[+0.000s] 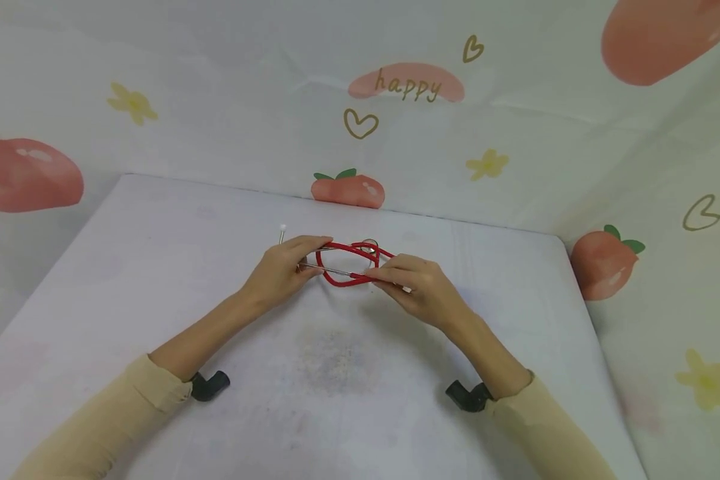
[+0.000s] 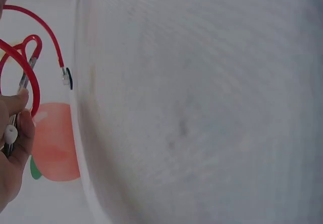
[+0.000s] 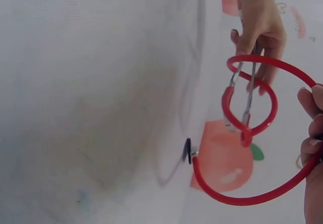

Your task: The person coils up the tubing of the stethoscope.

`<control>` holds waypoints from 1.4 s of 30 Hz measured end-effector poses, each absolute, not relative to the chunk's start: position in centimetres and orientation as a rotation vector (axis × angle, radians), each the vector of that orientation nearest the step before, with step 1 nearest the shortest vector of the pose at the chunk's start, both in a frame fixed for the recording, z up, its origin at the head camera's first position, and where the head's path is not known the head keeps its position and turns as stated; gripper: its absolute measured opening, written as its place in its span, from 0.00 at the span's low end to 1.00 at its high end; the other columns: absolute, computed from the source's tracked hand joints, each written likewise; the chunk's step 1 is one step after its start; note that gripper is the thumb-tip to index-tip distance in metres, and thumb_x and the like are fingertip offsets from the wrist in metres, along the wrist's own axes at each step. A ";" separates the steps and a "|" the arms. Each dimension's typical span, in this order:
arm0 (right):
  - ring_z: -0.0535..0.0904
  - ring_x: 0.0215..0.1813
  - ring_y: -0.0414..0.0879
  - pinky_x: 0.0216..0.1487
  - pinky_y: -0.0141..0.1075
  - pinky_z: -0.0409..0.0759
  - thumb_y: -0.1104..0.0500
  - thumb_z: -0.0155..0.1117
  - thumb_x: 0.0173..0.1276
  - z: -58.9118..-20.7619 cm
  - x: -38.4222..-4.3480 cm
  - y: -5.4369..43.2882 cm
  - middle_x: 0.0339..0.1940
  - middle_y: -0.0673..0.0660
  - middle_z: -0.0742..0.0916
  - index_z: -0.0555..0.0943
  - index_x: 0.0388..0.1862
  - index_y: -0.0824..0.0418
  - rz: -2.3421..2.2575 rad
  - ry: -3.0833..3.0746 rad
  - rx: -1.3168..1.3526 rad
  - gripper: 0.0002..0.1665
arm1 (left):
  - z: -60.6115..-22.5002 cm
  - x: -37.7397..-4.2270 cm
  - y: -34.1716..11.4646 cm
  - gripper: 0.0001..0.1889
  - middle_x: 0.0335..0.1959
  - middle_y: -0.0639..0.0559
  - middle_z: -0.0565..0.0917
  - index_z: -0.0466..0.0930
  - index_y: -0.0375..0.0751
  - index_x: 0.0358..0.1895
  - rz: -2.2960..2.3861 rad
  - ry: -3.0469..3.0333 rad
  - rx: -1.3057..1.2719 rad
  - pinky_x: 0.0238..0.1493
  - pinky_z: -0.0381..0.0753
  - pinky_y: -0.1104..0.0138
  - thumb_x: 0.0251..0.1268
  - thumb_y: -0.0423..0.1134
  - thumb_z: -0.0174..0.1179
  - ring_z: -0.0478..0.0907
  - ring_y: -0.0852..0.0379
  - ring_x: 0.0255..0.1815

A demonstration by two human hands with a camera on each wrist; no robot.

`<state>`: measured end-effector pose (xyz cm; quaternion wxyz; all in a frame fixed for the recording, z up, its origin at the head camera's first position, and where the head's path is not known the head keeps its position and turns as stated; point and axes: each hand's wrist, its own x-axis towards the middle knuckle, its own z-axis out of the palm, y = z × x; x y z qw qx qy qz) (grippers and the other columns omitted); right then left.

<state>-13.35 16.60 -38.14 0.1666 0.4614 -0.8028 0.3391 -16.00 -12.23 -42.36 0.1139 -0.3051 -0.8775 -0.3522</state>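
A stethoscope with red tubing is held up over the white table between two hands. My left hand grips its metal ear tubes, with a white ear tip sticking out beside the fingers. On the other side, my right hand pinches the red tubing between thumb and fingers. The tubing makes a loop around the metal tubes in the right wrist view. From the right hand a length of tubing curves down to the chest piece, which hangs at the table's far edge in that view.
The white table carries greyish smudges near its middle. Behind it and to the right hangs a white cloth printed with peaches, flowers and hearts. Black curved pieces show beside both sleeve cuffs.
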 end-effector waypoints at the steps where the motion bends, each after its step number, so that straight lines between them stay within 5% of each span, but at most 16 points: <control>1: 0.81 0.37 0.42 0.36 0.30 0.81 0.68 0.76 0.56 -38.0 -13.5 16.5 0.37 0.52 0.87 0.89 0.47 0.61 0.969 -2.269 1.316 0.17 | -42.4 -16.0 -12.3 0.33 0.58 0.50 0.82 0.76 0.46 0.67 -1.030 -2.581 -0.898 0.36 0.81 0.68 0.55 0.35 0.74 0.78 0.59 0.33; 7: 0.82 0.36 0.44 0.35 0.32 0.81 0.69 0.77 0.55 -37.4 -14.2 16.1 0.35 0.53 0.88 0.90 0.44 0.60 0.978 -2.192 1.311 0.16 | -42.4 -15.9 -12.4 0.33 0.56 0.48 0.83 0.75 0.43 0.67 -1.049 -2.600 -0.957 0.39 0.84 0.65 0.54 0.34 0.75 0.83 0.52 0.42; 22: 0.80 0.32 0.41 0.27 0.34 0.76 0.70 0.76 0.55 -36.4 -15.8 16.2 0.35 0.52 0.89 0.89 0.46 0.61 1.034 -2.216 1.222 0.18 | -42.2 -15.4 -12.0 0.32 0.59 0.53 0.78 0.72 0.46 0.70 -0.970 -2.693 -1.103 0.34 0.79 0.69 0.61 0.33 0.70 0.75 0.60 0.33; 33: 0.74 0.26 0.38 0.28 0.27 0.73 0.71 0.76 0.55 -36.3 -17.2 15.9 0.33 0.52 0.89 0.89 0.44 0.62 1.101 -2.216 1.157 0.17 | -42.2 -15.1 -11.7 0.36 0.58 0.51 0.83 0.73 0.49 0.70 -1.033 -2.584 -1.201 0.39 0.83 0.67 0.56 0.29 0.72 0.83 0.52 0.47; 42: 0.70 0.24 0.39 0.26 0.26 0.69 0.69 0.75 0.57 -36.4 -18.2 15.9 0.30 0.51 0.88 0.89 0.46 0.62 1.147 -2.233 1.112 0.16 | -41.8 -14.4 -11.4 0.43 0.54 0.52 0.85 0.65 0.50 0.75 -0.998 -2.465 -1.301 0.41 0.84 0.69 0.53 0.31 0.74 0.85 0.58 0.47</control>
